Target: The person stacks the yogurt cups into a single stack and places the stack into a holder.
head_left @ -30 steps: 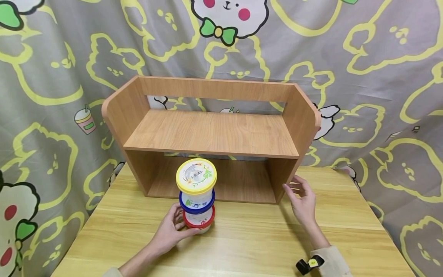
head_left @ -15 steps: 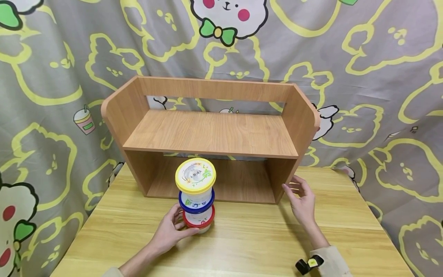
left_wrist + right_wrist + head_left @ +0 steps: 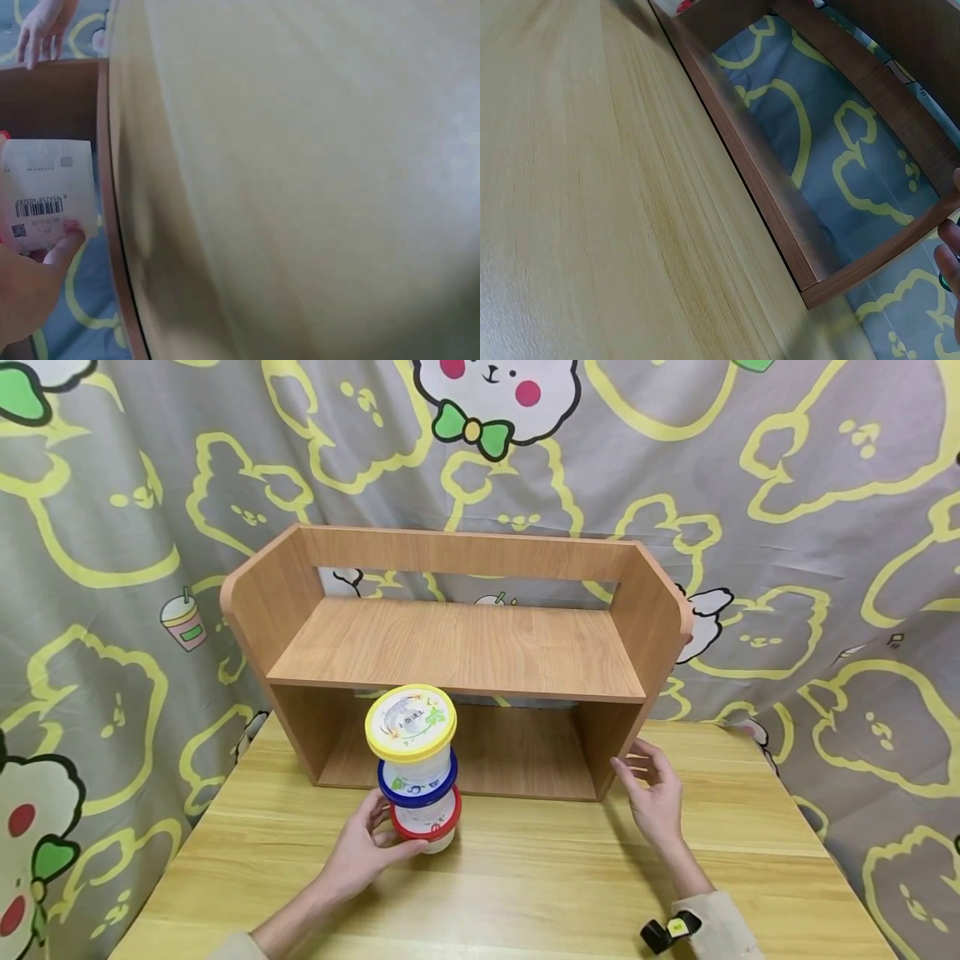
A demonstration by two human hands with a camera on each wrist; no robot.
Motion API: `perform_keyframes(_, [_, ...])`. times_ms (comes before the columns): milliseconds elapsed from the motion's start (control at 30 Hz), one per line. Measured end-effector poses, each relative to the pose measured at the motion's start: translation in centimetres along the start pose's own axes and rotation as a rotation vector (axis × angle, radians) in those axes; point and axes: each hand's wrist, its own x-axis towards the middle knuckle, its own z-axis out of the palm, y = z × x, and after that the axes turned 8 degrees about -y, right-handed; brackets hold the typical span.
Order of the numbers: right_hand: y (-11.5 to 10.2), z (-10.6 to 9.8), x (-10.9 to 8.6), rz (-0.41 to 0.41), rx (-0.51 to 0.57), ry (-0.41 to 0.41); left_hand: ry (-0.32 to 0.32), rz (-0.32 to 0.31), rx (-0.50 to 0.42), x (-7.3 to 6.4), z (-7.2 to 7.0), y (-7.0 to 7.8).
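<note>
Three round plastic tubs stand in a stack in the head view: a yellow-lidded tub (image 3: 412, 724) on top, a blue-lidded tub (image 3: 417, 778) in the middle, a red-lidded tub (image 3: 429, 817) at the bottom. My left hand (image 3: 360, 856) grips the lowest tub from the left, thumb in front; the stack leans slightly left. In the left wrist view, a barcode shows on the white tub (image 3: 52, 187) beside my thumb. With relaxed fingers, my right hand (image 3: 656, 793) rests against the right side panel of the wooden shelf (image 3: 457, 647); in the right wrist view only fingers (image 3: 951, 259) show.
The two-level shelf stands at the back of the light wooden table (image 3: 525, 877), just behind the tubs. A patterned grey curtain (image 3: 787, 568) hangs behind and at both sides. A black strap device (image 3: 670, 932) sits on my right cuff.
My left hand and the stack of tubs have shifted slightly up and left in the head view, and the stack leans more. My right hand has stayed by the shelf's side.
</note>
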Motion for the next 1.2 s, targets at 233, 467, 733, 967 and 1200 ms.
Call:
perform_keyframes(233, [0.1, 0.0, 0.1, 0.035, -0.017, 0.010, -0.013, 0.027, 0.023, 0.1, -0.6, 1.4])
perform_keyframes(467, [-1.0, 0.4, 0.0, 0.016, -0.012, 0.021, -0.023, 0.039, 0.058, 0.1, -1.3, 3.4])
perform_keyframes(733, [-0.3, 0.3, 0.1, 0.012, -0.010, 0.022, -0.041, 0.079, 0.086, -0.1, -1.9, 5.2])
perform_keyframes(967, [0.4, 0.2, 0.2, 0.005, -0.033, 0.026, -0.058, 0.094, 0.108, -0.3, -2.3, 6.5])
perform_keyframes(1200, [0.5, 0.0, 0.2, 0.015, -0.015, 0.014, -0.071, 0.162, 0.147, -0.4, -2.9, 8.5])
